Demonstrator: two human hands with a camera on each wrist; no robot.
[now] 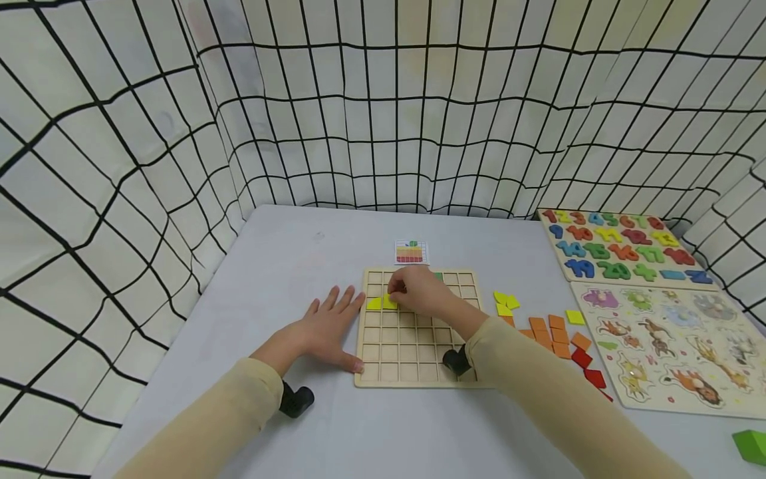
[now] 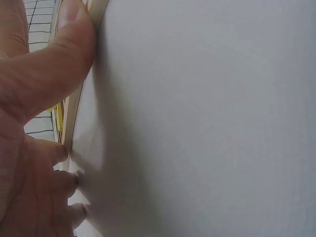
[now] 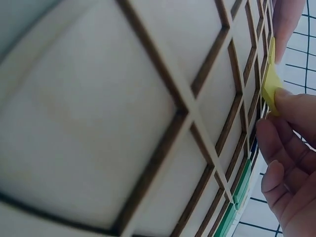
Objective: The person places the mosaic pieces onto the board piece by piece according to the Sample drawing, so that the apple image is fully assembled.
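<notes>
A wooden grid board point(image 1: 419, 376) lies on the white table. My left hand point(image 1: 329, 332) is spread flat at its left side, the thumb point(image 2: 69, 64) touching the board's edge. My right hand point(image 1: 415, 291) is over the upper part of the grid, its fingers curled. Thumb and fingers pinch a yellow tile point(image 3: 269, 86), partly hidden by them, at the grid surface. Another yellow tile point(image 1: 374, 304) sits in a left-hand cell. Green tiles point(image 3: 242, 185) lie in the grid below the right hand in the right wrist view.
Behind the board lies a small picture card point(image 1: 411, 252). Right of it are loose yellow tiles point(image 1: 505, 301), orange tiles point(image 1: 559, 334) and red tiles point(image 1: 594, 379). Farther right lie a number puzzle point(image 1: 622, 253), an animal puzzle point(image 1: 670, 346) and a green block point(image 1: 751, 446). Black netting surrounds the table.
</notes>
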